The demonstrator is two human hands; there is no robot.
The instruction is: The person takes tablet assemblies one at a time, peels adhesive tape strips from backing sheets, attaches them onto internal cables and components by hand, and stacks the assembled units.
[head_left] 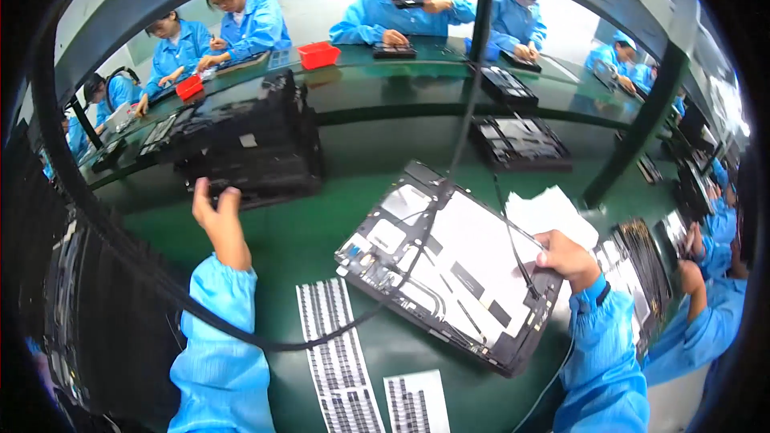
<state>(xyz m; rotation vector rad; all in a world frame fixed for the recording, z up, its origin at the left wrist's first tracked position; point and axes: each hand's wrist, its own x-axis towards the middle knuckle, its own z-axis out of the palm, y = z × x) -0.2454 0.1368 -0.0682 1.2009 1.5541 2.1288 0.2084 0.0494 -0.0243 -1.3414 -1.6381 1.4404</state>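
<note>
The right hand (pixel 568 258) grips the device (pixel 473 232) by its right edge, thumb on top and the other fingers mostly hidden beneath. The left hand (pixel 220 228) is raised and holds nothing visible — its fingertips stand apart just before the black stack (pixel 249 140), though I cannot tell whether they touch it. The device lies aslant over the table (pixel 285 252), right of the middle, its silver and white inner side up; whether it rests there is unclear. A black cable (pixel 273 345) loops across the view in front of it. Nearer the person lie two label sheets (pixel 341 361); white paper (pixel 553 212) sits just beyond the right hand. Farther out — past more black units (pixel 521 140) — co-workers (pixel 405 12) in blue sit near two red bins (pixel 319 55).
</note>
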